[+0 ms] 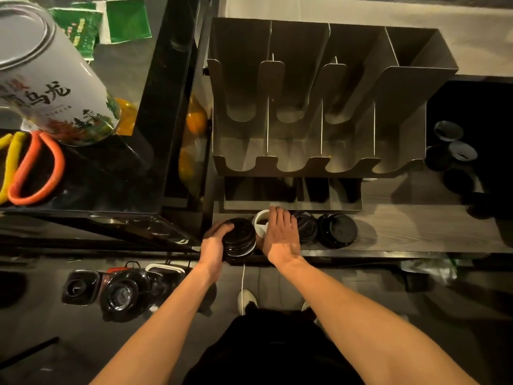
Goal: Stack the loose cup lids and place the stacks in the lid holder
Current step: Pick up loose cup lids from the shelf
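Head camera, looking straight down: at far left a white tea tin (50, 87) lies on its side on a glass case (144, 151), with green packets (111, 20) behind it and orange and yellow loop handles (36, 168) in front of it. Oranges (195, 120) show between the case and the lid holder. Below the case, dark containers (122, 293) sit on the floor. At the front edge of the counter (416, 226) the left hand (215, 240) grasps a stack of black lids (240, 238), fingers curled round its left side. Just to the right, the right hand (281, 234) lies flat with straight, unclenched fingers over a white lid (261, 222), hiding most of it and the left part of a second black stack (306, 226). A third black stack (338, 230) stands beside that, uncovered. Behind these lids a low metal tray (291, 202) stands between them and the tall metal lid holder (399, 107); no lids show in the holder's four slots. Well to the right, several loose lids (448, 130) are scattered on the dark end of the counter.
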